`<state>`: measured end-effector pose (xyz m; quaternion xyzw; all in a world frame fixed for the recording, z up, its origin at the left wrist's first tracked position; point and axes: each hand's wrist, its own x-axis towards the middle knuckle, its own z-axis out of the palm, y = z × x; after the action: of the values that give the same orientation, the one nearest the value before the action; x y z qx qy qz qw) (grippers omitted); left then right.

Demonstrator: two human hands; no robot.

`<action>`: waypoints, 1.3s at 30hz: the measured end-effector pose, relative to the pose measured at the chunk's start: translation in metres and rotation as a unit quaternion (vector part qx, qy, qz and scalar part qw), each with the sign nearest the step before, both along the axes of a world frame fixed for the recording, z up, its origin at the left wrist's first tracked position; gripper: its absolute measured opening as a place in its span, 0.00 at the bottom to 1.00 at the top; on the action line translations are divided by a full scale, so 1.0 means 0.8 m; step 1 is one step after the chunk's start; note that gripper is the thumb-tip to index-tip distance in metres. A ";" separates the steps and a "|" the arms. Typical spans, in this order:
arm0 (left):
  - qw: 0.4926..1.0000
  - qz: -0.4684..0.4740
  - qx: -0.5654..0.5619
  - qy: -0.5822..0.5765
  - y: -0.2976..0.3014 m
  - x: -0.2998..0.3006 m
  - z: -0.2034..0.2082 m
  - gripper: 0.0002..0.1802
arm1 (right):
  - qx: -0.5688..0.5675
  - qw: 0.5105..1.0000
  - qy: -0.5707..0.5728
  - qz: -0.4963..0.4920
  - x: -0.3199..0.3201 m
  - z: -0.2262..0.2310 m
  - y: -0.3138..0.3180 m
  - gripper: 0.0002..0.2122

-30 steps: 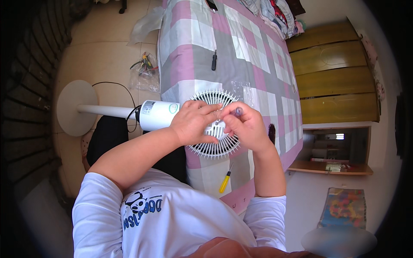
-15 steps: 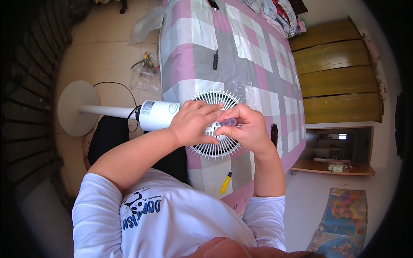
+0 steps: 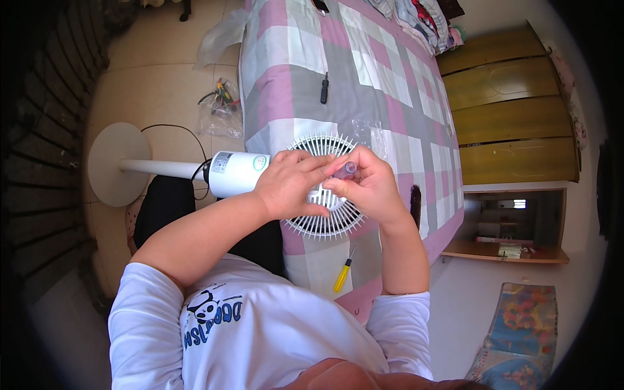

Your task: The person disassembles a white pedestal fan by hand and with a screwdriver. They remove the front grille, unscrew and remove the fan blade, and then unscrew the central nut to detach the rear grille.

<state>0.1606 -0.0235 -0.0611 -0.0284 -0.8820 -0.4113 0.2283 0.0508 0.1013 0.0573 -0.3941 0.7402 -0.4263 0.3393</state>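
A white fan head with a round slatted grille (image 3: 325,229) lies on the bed's edge, joined to a white cylindrical housing (image 3: 237,175) and a pole with a round base. My left hand (image 3: 289,185) rests over the fan's back, fingers stretched and thumb apart, fingertips close to my right hand. With thumb and fingers closed, my right hand (image 3: 369,185) grips the translucent purple handle of a screwdriver (image 3: 347,170), held above the fan's centre. Its shaft and tip are hidden by my hands.
On the checked bedspread (image 3: 305,81) lie a yellow-handled screwdriver (image 3: 342,278), a black screwdriver (image 3: 324,90) and a clear plastic wrapper (image 3: 369,133). A bag of tools (image 3: 222,104) sits on the floor, left of the bed. The fan's round base (image 3: 117,162) is at far left, with a black cable (image 3: 185,129).
My right hand has shifted slightly upward and turned, tilting the purple handle with it. My left hand stays in nearly the same place on the fan.
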 end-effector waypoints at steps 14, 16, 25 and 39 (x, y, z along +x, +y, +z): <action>1.000 0.020 -0.010 0.011 0.002 -0.001 -0.004 0.45 | -0.027 0.971 0.237 0.022 0.023 0.007 -0.004 0.12; 0.999 0.036 -0.021 0.018 0.002 0.000 -0.005 0.46 | -0.046 0.959 0.278 -0.002 0.031 0.001 -0.004 0.12; 0.998 0.024 0.023 -0.046 0.005 -0.003 0.003 0.53 | -0.045 0.980 0.191 -0.027 0.039 -0.021 0.011 0.14; 0.999 0.016 0.033 -0.040 -0.001 -0.002 0.002 0.52 | -0.050 0.955 0.292 -0.007 0.031 -0.022 -0.021 0.14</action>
<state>0.1590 -0.0245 -0.0593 0.0094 -0.8768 -0.4371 0.2002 0.0758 0.0844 0.0400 -0.5124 0.7874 -0.3319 0.0853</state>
